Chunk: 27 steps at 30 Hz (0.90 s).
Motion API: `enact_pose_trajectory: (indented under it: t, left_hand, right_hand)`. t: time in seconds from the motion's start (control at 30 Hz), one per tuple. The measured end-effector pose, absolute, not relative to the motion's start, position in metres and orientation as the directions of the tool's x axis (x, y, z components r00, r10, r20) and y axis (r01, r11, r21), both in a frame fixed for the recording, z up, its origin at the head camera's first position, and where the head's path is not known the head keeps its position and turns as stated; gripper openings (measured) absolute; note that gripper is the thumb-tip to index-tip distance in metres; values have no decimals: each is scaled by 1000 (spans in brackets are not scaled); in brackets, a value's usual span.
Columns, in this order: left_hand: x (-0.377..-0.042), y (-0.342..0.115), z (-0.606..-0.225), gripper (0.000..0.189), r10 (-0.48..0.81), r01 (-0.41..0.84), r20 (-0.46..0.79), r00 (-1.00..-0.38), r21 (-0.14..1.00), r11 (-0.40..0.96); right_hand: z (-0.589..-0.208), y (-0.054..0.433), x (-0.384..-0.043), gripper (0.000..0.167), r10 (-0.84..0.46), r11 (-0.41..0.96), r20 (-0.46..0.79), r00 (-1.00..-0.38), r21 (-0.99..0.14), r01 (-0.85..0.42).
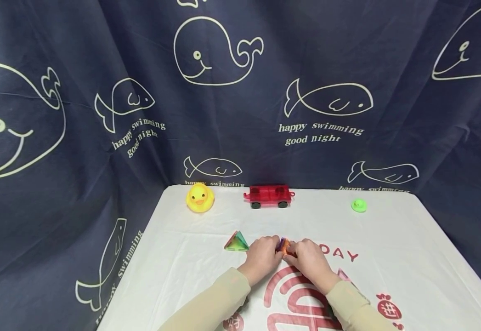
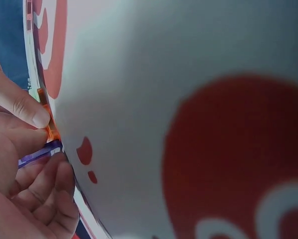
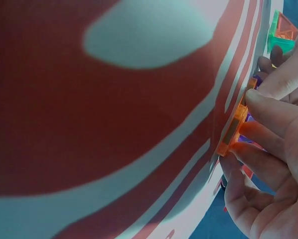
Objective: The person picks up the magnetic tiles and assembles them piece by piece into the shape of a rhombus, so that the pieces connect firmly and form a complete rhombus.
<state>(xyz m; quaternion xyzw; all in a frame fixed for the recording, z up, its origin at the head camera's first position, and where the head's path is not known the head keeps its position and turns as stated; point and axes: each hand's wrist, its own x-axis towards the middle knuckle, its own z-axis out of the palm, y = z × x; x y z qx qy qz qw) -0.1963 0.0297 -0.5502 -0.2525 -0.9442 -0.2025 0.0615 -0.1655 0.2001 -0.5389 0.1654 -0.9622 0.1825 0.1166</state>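
Grips nearly closed; left hand (image 1: 262, 258) pinches purple piece (image 2: 51, 146); right hand (image 1: 311, 260) pinches orange piece (image 3: 239, 113); pieces touch.

Both arms (image 1: 213, 301) are reaching forward, left hand (image 1: 262, 257) and right hand (image 1: 310, 259) basically side by side, fingers (image 3: 261, 167) curled in a pinch.

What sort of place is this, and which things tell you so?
It looks like a play area, perhaps indoors: a duck and a cart stand on the table, with whale-print cloth hung behind it.
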Motion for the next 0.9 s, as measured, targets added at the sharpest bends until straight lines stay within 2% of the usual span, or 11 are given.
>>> enact_pose_trajectory:
  t: [0.2,0.4,0.57,0.67,0.9]
  left_hand:
    - [-195,25,-552,18,489,555,273,-828,282,783]
    - [-195,22,-552,20,504,576,294,-812,266,773]
    - [-195,22,-551,23,514,577,269,-814,271,771]
    - [-194,22,-549,19,519,577,258,-815,272,770]
    - [-195,21,-547,14,536,588,242,-809,289,756]
  right_hand:
    - [-539,202,-167,29,-294,875,285,-912,-303,-377]
    - [-537,202,-167,17,-310,871,271,-911,-304,-387]
    - [-538,202,-167,20,-319,872,272,-908,-290,-393]
    - [-537,203,-168,21,-325,869,257,-910,-298,-394]
    - [-531,212,-169,11,-348,843,147,-926,-382,-378]
